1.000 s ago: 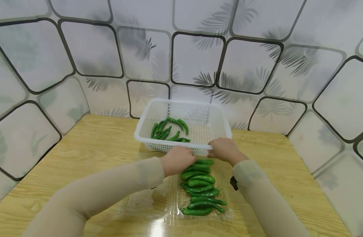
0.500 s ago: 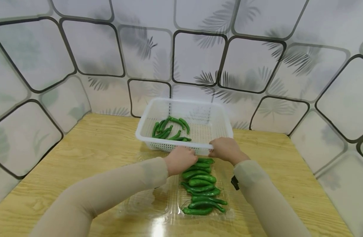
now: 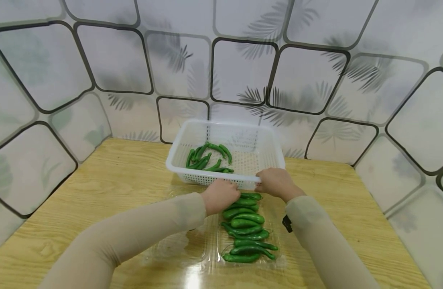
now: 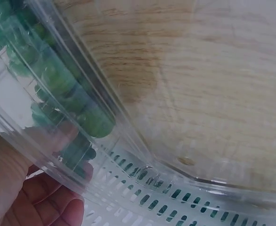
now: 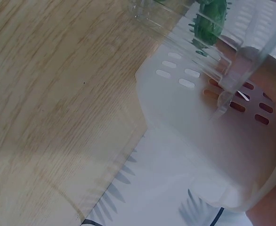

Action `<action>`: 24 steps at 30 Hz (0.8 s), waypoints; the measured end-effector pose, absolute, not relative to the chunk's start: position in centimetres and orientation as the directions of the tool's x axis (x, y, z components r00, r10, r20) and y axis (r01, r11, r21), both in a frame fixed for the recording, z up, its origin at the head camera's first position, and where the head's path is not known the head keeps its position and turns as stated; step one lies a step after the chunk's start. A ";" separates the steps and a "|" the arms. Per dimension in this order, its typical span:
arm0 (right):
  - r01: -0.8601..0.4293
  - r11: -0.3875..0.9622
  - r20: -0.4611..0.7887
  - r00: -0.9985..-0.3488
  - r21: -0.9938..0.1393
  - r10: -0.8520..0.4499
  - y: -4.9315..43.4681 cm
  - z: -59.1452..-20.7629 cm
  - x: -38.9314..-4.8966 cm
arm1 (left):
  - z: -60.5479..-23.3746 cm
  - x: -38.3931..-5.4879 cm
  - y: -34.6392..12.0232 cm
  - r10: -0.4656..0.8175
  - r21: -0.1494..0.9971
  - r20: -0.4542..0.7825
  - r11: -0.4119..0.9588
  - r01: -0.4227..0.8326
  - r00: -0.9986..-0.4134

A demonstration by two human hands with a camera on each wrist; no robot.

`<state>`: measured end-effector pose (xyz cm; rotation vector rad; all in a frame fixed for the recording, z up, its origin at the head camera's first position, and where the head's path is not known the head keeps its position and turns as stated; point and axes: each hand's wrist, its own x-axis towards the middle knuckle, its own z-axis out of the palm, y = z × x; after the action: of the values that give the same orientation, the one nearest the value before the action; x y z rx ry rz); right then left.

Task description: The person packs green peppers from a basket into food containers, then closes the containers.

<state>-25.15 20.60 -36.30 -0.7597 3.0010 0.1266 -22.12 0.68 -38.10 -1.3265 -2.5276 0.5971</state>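
A clear plastic clamshell box (image 3: 185, 245) lies unfolded on the table. A row of several green chili peppers (image 3: 247, 221) fills its right half. My left hand (image 3: 220, 196) is at the row's far end, thumb and fingertips about a green chili pepper (image 4: 76, 157); the left wrist view shows this through clear plastic. My right hand (image 3: 277, 182) grips the front right rim of a white perforated basket (image 3: 192, 174). Through the slots in the right wrist view its fingers (image 5: 213, 94) show behind the basket wall, the thumb near a pepper end (image 5: 211, 21).
Inside the basket, loose green chili peppers (image 3: 207, 158) lie mostly on the left. The basket stands behind the clamshell on a wooden table (image 3: 109, 188), close to a patterned cloth wall (image 3: 243, 72).
Both hands keep nearly the same place at the basket's front edge and the row's far end. The whole head view has shifted very slightly.
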 end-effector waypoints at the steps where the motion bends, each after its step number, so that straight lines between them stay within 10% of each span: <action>1: -0.477 0.876 -0.062 -0.878 0.067 -0.474 20.6 -36.3 -25.1 | -38.1 -22.1 0.7 0.822 -0.449 0.005 0.510 0.734 -0.569; 14: -0.479 0.876 -0.059 -0.877 0.062 -0.476 20.5 -36.5 -25.0 | -38.1 -21.8 0.5 0.829 -0.419 0.011 0.512 0.750 -0.559; 24: -0.479 0.876 -0.065 -0.877 0.055 -0.475 20.5 -36.2 -25.1 | -36.9 -22.1 -0.8 0.887 -0.347 0.212 0.461 0.816 -0.411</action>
<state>-25.09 20.54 -36.25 -0.7621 2.9944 0.1074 -22.10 -0.85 -36.91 -1.4377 -2.3516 0.2676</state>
